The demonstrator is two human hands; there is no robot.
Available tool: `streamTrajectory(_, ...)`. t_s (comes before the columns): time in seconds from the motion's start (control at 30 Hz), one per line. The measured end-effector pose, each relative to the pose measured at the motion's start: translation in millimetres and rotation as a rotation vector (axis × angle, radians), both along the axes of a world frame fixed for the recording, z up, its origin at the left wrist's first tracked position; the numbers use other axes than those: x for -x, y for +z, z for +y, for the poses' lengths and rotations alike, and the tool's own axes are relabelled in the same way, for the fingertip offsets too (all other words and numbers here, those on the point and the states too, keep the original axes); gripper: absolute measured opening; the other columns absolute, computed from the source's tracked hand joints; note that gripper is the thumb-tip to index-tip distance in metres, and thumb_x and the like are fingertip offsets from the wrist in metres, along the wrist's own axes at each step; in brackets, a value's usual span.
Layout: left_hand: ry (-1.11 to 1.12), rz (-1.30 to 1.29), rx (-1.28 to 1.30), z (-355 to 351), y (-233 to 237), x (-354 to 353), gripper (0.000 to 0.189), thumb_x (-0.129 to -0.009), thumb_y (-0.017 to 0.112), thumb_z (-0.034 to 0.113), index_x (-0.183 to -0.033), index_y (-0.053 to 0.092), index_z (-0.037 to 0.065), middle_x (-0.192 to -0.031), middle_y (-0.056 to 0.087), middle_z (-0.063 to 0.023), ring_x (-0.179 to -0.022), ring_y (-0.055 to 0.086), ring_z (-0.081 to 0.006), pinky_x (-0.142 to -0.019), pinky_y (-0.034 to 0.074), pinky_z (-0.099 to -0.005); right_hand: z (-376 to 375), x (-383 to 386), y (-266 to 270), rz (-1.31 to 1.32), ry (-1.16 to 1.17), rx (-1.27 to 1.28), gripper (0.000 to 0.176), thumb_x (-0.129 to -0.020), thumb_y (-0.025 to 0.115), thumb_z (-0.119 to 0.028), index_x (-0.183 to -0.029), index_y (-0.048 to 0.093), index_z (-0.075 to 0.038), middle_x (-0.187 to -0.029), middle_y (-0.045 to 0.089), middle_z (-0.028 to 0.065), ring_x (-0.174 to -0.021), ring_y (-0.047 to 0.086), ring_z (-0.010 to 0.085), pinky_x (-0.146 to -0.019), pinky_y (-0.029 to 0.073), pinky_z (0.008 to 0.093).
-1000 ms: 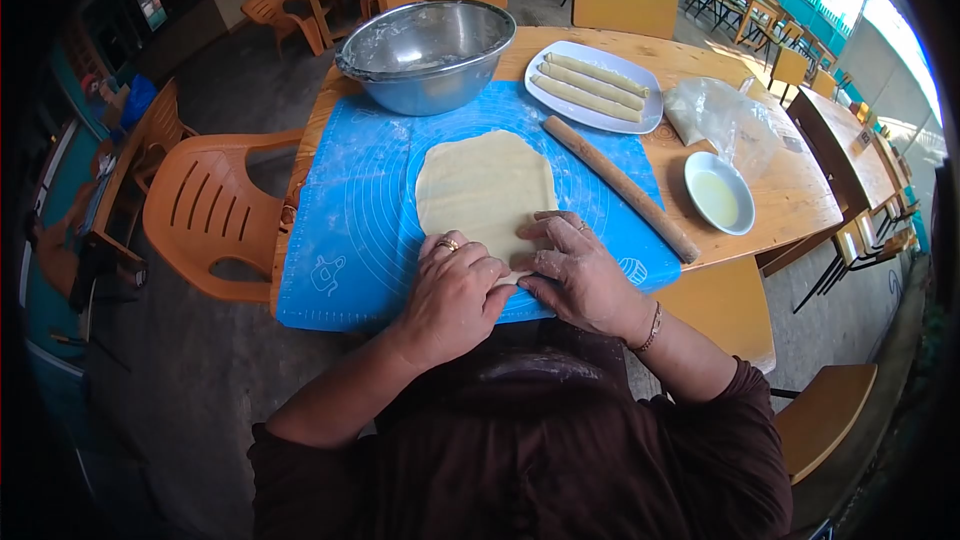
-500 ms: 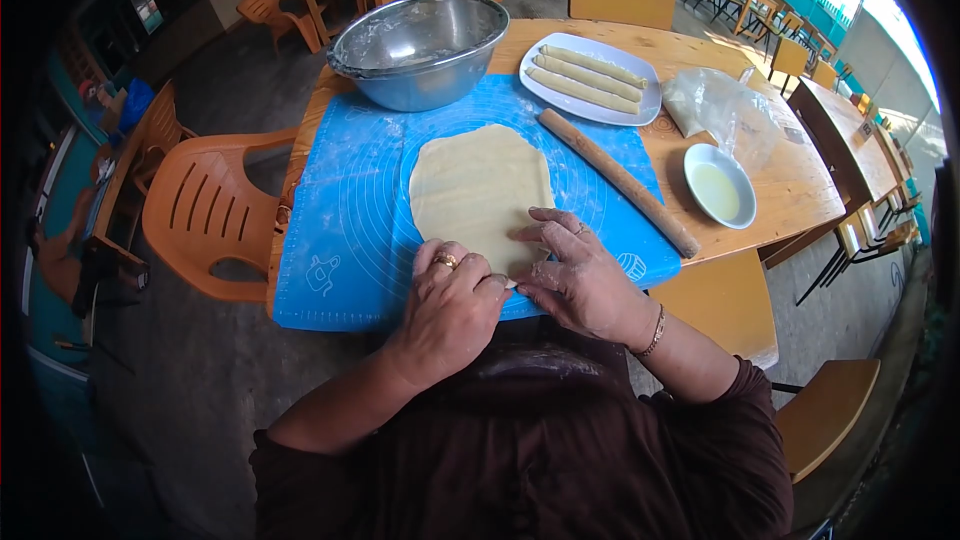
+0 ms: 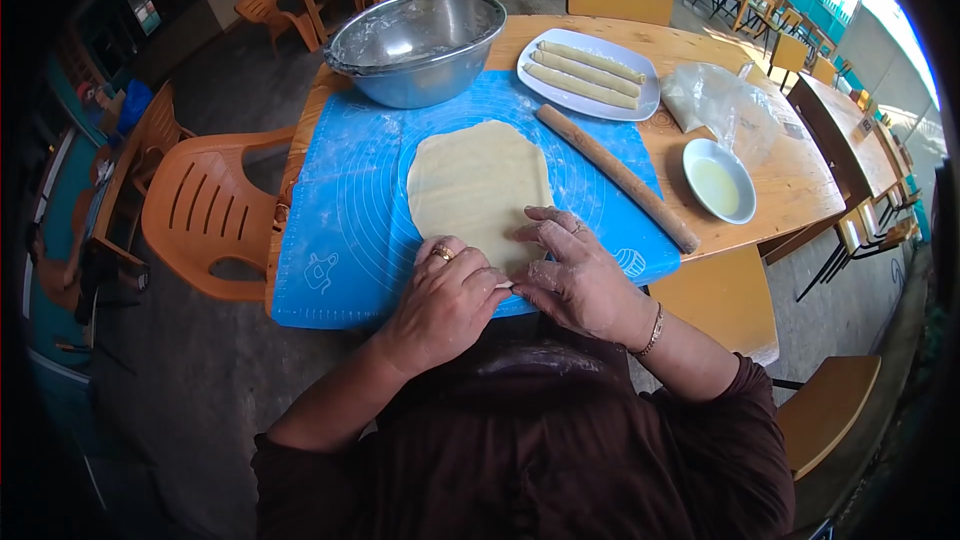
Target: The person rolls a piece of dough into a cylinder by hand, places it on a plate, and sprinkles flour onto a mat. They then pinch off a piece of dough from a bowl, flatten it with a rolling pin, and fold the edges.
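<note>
Dough point(image 3: 478, 185) lies flat on the mat point(image 3: 340, 230), its long axis running straight away from us. Both hands sit at its near edge, equally close. Left hand point(image 3: 445, 305): narrow grip, curled on the edge. Right hand point(image 3: 575, 275): spread flat on it.

left hand point(image 3: 442, 298) | right hand point(image 3: 575, 275) | both on dough sheet point(image 3: 480, 185) near edge

My clear lane is the left part of the blue silicone mat point(image 3: 340, 202), bare from the pale flat dough sheet point(image 3: 480, 180) to its edge. On the right, a long wooden rolling pin point(image 3: 617, 177) lies slantwise near the dough. Ahead, a big steel bowl point(image 3: 415, 48) and a white oval plate point(image 3: 652, 92) block the far edge. A small white dish point(image 3: 690, 172) and a clear plastic bag point(image 3: 725, 105) crowd the far right.
</note>
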State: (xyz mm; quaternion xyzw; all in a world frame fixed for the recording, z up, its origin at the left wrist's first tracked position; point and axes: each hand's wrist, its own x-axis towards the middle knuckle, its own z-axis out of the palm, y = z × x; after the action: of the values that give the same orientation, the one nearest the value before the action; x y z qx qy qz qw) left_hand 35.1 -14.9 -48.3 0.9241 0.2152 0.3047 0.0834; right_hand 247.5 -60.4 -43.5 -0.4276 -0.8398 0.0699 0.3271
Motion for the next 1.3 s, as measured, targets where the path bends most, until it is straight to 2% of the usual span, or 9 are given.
streamTrajectory(0.1,0.032,-0.073,-0.028,-1.1,-2.5,-1.4,0.013,-0.08,0.074,0.013,-0.088,0.067,0.005,-0.086,0.06,-0.006,-0.088,0.056,-0.0269,-0.086,0.04,-0.0417,2.1,0.5,-0.8,-0.014,0.006,0.001,0.016,-0.076,0.077,-0.01,-0.088,0.068,-0.002,-0.12,0.058,0.0169,-0.125,0.048,0.0404,-0.102,0.043,0.0481)
streamTrajectory(0.53,-0.006,-0.028,-0.006,4.6,-2.3,1.3,0.009,-0.08,0.074,0.012,-0.081,0.067,0.006,-0.082,0.059,-0.0052,-0.085,0.056,-0.0254,-0.085,0.04,-0.0408,0.1,2.2,1.4,0.009,-0.001,0.041,0.019,-0.075,0.077,-0.01,-0.09,0.066,-0.003,-0.123,0.057,0.0162,-0.127,0.047,0.0397,-0.103,0.043,0.0468)
streamTrajectory(0.73,-0.015,-0.05,0.048,3.2,-1.1,1.2,0.013,-0.078,0.077,0.014,-0.083,0.068,0.006,-0.081,0.06,-0.0052,-0.083,0.056,-0.0259,-0.084,0.041,-0.0404,3.3,4.2,0.0,-0.014,-0.006,0.048,0.017,-0.079,0.075,-0.011,-0.089,0.065,-0.002,-0.123,0.058,0.0168,-0.127,0.046,0.04,-0.102,0.043,0.0473)
streamTrajectory(0.83,0.048,-0.097,0.061,1.3,-3.2,-2.0,0.015,-0.076,0.078,0.015,-0.083,0.068,0.006,-0.081,0.06,-0.005,-0.083,0.056,-0.026,-0.081,0.041,-0.0402,4.0,5.9,-1.5,-0.027,-0.018,0.045,0.016,-0.081,0.073,-0.011,-0.088,0.064,-0.001,-0.123,0.058,0.0174,-0.128,0.046,0.0403,-0.102,0.042,0.0478)
streamTrajectory(1.0,0.016,-0.071,-0.001,3.0,-3.2,-0.8,0.011,-0.077,0.077,0.013,-0.078,0.067,0.007,-0.08,0.06,-0.0042,-0.08,0.056,-0.0259,-0.078,0.041,-0.0405,4.5,5.6,1.6,-0.065,-0.013,0.026,0.016,-0.083,0.072,-0.012,-0.088,0.062,0.0,-0.126,0.056,0.0174,-0.129,0.045,0.0408,-0.103,0.041,0.0481)
streamTrajectory(1.3,0.03,-0.045,0.023,5.3,-4.4,0.6,0.009,-0.08,0.073,0.013,-0.079,0.068,0.006,-0.081,0.063,-0.0053,-0.08,0.058,-0.0255,-0.079,0.04,-0.0409,-3.9,6.8,1.4,-0.009,-0.051,0.013,0.018,-0.078,0.075,-0.01,-0.089,0.064,-0.001,-0.124,0.055,0.0191,-0.127,0.046,0.0421,-0.102,0.043,0.0485)
